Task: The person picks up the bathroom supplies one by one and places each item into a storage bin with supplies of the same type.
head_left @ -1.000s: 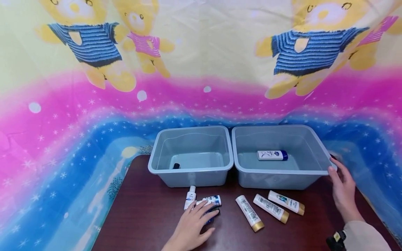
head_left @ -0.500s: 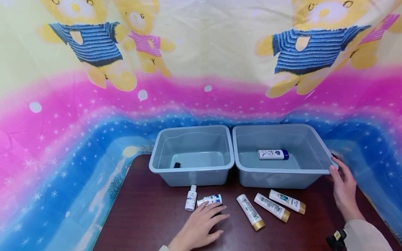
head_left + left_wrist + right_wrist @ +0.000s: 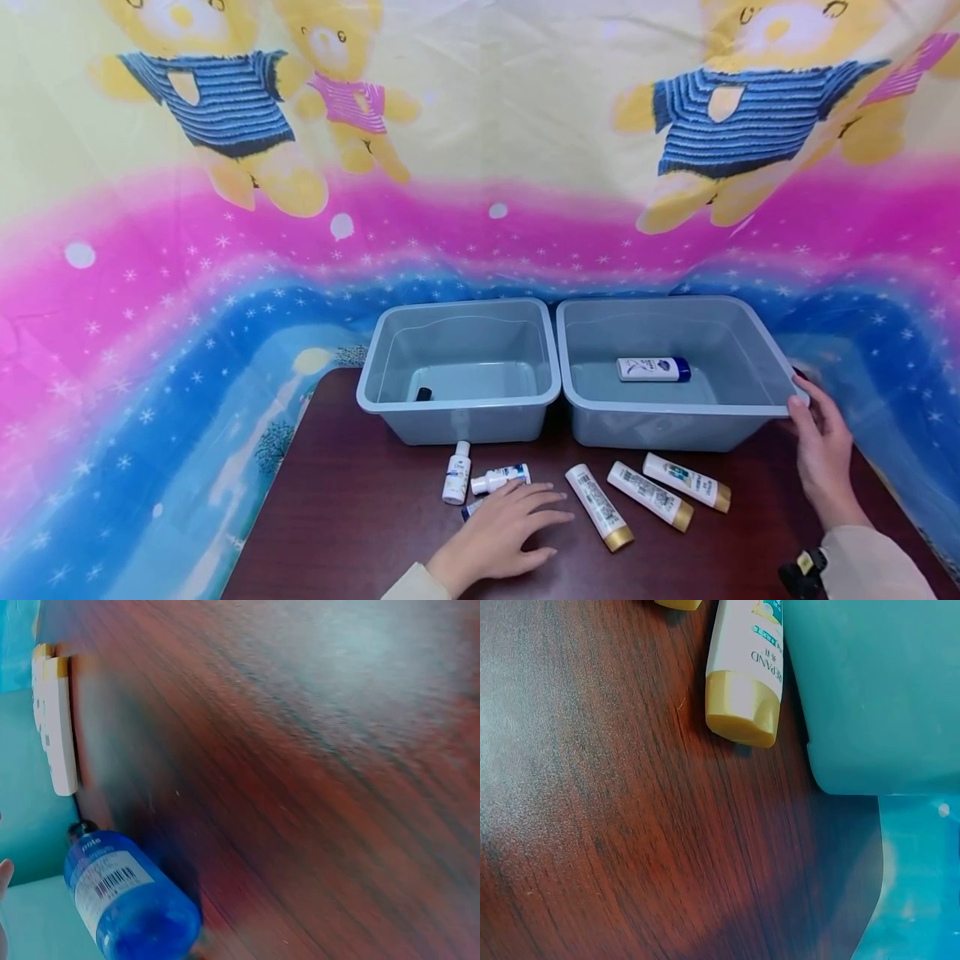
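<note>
As right hand (image 3: pixel 821 454) grips one bin (image 3: pixel 660 427) (of two), three tubes (image 3: pixel 649 494), gold-capped

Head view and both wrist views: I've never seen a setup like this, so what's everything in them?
Table: 1, dark reddish-brown, beneath everything
Bear-print backdrop: 1, multicoloured, behind the table
Left bin: 1, grey-blue, table's far side
Right bin: 1, grey-blue, beside it
Small unclear object: 1, black, in left bin
Blue-capped bottle: 1, white, in right bin
Gold-capped bottles: 3, white, before right bin
Narrow-necked bottle: 1, white, before left bin
Blue-labelled bottle: 1, white, beside that
Dark-capped bottle: 1, blue, partly behind left hand in head view
Sleeves: 2, beige, on both arms
Wrist device: 1, black, by right sleeve
Hands: 2, bare, left over table, right gripping right bin's rim
</note>
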`<state>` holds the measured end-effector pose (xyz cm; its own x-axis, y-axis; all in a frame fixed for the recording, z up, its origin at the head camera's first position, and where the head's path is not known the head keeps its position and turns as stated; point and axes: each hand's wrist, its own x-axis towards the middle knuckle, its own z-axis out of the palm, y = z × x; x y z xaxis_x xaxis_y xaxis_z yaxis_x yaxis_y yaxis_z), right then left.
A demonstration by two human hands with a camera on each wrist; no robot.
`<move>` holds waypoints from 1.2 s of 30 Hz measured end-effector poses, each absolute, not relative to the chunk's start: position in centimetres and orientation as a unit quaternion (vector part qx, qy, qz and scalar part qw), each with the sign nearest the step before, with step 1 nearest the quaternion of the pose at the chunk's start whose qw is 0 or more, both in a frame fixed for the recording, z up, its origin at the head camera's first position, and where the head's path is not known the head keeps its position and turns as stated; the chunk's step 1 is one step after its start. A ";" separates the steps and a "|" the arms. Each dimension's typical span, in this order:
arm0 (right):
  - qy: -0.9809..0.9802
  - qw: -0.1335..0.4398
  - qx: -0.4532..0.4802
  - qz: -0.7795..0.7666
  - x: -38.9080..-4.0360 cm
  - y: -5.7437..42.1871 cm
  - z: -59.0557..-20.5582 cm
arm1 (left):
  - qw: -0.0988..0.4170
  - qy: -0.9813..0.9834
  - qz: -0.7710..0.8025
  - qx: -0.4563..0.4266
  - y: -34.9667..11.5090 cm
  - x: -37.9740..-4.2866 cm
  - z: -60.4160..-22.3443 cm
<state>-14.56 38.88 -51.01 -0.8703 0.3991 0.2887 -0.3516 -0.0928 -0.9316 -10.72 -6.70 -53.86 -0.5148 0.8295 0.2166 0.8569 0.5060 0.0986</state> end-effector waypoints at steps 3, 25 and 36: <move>-0.620 0.253 -0.017 0.743 -14.5 38.9 -50.9 | 0.064 -0.861 -0.084 -0.498 -6.0 -11.0 -53.8; -0.606 0.267 -0.035 0.749 -14.6 38.9 -51.1 | 0.072 -0.846 -0.061 -0.525 -1.9 -12.7 -55.0; -0.598 0.280 -0.057 0.749 -14.9 38.5 -51.3 | 0.071 -0.850 -0.060 -0.518 -0.7 -13.8 -55.7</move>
